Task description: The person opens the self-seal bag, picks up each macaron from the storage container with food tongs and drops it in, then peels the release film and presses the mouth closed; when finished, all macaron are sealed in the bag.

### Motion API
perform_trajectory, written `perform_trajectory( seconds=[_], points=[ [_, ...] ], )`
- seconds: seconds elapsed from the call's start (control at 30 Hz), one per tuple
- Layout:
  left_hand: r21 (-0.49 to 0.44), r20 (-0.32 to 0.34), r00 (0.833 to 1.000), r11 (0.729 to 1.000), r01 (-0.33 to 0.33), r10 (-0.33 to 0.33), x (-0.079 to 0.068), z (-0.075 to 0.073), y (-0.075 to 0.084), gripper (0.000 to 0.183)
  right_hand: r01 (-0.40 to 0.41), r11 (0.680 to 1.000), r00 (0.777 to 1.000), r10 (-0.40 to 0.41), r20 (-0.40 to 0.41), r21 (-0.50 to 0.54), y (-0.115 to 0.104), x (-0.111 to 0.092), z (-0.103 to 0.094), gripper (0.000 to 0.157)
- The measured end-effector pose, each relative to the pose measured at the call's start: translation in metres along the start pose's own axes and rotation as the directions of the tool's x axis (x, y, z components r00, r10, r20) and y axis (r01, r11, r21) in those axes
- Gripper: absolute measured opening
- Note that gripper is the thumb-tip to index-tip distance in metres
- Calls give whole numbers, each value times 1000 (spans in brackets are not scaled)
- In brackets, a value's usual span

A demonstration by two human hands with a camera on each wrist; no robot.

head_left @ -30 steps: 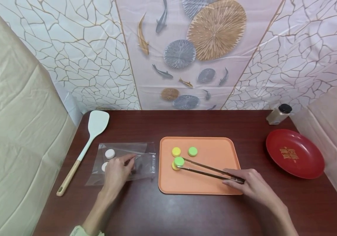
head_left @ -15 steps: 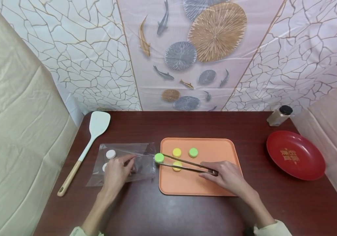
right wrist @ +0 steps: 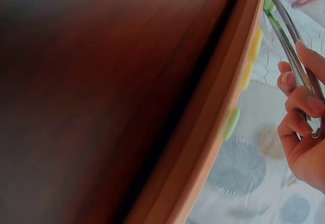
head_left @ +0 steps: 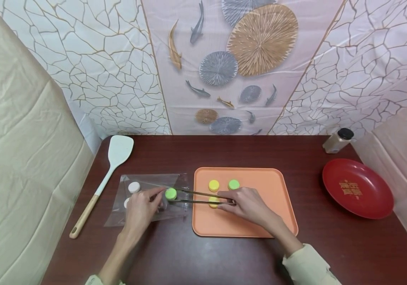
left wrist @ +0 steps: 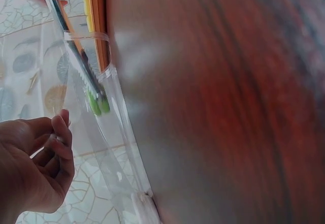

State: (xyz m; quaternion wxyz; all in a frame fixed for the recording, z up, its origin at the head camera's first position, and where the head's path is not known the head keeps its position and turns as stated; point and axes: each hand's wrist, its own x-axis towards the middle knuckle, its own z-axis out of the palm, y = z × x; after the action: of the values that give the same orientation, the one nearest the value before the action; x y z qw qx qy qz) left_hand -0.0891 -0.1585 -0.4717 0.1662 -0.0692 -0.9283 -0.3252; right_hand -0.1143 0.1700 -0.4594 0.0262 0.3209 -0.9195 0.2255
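My left hand (head_left: 142, 206) pinches the top layer of a clear plastic bag (head_left: 155, 180) and lifts it, thumb against curled fingers. Two white macarons (head_left: 134, 187) lie inside, one partly hidden by that hand. With my right hand (head_left: 247, 204) I grip metal tongs (head_left: 199, 193), which reach left across the tray. Their tips hold a green macaron (head_left: 171, 194) inside the bag's mouth, close to my left fingertips. In the left wrist view the green macaron (left wrist: 99, 105) shows through the film.
On the orange tray (head_left: 267, 186) sit two yellow macarons (head_left: 213, 185) and another green macaron (head_left: 233, 184), the nearer yellow one under the tongs. A white spatula (head_left: 112, 164) lies at left. To the right are a red plate (head_left: 367, 186) and a black-capped jar (head_left: 337, 141).
My right hand has moved left, carrying the green macaron in the tongs from above the tray into the bag's mouth. My left hand has stayed in place on the bag.
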Motion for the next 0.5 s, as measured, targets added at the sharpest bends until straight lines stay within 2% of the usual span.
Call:
perform_trajectory(
  seconds=[0.13,0.5],
  points=[
    [-3,6,1000,1000,3,-3,0,-1,1,17,15,1000,999,-16,28,18,-7,14,7,30],
    [-19,10,1000,1000,12,-12,0,0,0,19,136,989,989,-139,42,63,-19,39,26,27]
  ],
)
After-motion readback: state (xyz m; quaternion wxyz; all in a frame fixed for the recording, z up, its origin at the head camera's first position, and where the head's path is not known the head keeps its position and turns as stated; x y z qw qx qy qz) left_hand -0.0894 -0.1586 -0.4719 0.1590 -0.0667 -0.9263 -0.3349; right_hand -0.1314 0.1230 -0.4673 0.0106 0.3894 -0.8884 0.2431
